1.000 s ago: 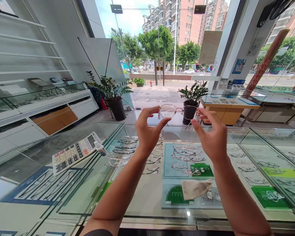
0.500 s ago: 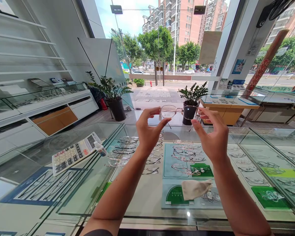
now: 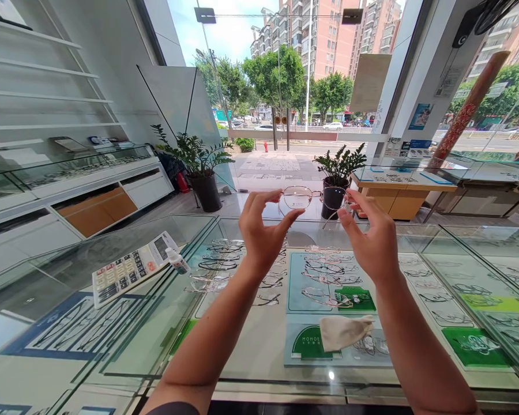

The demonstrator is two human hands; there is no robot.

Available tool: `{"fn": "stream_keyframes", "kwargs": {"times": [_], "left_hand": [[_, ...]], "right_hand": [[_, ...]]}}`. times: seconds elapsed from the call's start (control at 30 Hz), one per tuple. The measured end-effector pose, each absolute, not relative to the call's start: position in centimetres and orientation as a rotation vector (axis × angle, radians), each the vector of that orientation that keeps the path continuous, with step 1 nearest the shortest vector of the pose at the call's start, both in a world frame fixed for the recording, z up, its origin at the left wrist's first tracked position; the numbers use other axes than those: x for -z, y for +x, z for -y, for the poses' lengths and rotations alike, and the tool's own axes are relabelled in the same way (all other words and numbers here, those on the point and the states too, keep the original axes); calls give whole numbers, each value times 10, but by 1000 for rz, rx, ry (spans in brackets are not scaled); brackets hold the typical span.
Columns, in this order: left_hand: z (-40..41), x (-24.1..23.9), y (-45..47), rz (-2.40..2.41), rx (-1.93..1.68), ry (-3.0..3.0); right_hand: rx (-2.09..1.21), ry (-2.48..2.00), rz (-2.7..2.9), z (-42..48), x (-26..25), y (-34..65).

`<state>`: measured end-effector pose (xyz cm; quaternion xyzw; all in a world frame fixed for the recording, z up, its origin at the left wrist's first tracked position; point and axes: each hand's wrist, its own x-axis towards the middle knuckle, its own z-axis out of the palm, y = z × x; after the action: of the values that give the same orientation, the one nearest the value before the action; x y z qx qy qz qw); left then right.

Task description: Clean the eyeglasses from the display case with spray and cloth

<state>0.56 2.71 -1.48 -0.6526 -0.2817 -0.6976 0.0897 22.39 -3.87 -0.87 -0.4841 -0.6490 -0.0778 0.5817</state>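
A pair of thin metal-rimmed eyeglasses point(image 3: 297, 206) is raised above the glass counter, its lenses facing me and print showing on the left lens. My left hand point(image 3: 263, 227) pinches the left end of the frame between thumb and fingers. At the opposite end, my right hand point(image 3: 369, 233) grips the rim edge the same way. Below the hands, several eyeglasses point(image 3: 324, 268) lie in rows. Nearer to me, a beige cloth point(image 3: 343, 333) rests on the counter, partly over more frames.
A calculator point(image 3: 132, 271) and a small white bottle point(image 3: 177, 260) stand on the counter at left. The glass showcase point(image 3: 251, 380) spans the front. Beyond it are two potted plants point(image 3: 205, 187), a side display table point(image 3: 389, 199) and a glass door.
The eyeglasses have turned slightly between my hands, and the right hand has shifted a little to the left. Both hands keep their hold.
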Motion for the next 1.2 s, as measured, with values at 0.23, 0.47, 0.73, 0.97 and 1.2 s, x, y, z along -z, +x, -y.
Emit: {"fn": "stream_keyframes", "kwargs": {"times": [0.23,0.47,0.73,0.97,1.2], "left_hand": [[-25,16,6,844,2012,-1877],[-25,15,6,787,1996,-1850],[-26,16,6,809,1971,-1836],[-28,17,6,779,2002,-1847],[-30,16,6,802,2023,-1881]], "right_hand": [[135,-1168,1559,35,12,226],[130,-1181,1567,35,12,225],[122,-1195,1568,35,13,225],[158,-1158,1548,35,12,225],[180,-1126,1526,35,10,225]]}}
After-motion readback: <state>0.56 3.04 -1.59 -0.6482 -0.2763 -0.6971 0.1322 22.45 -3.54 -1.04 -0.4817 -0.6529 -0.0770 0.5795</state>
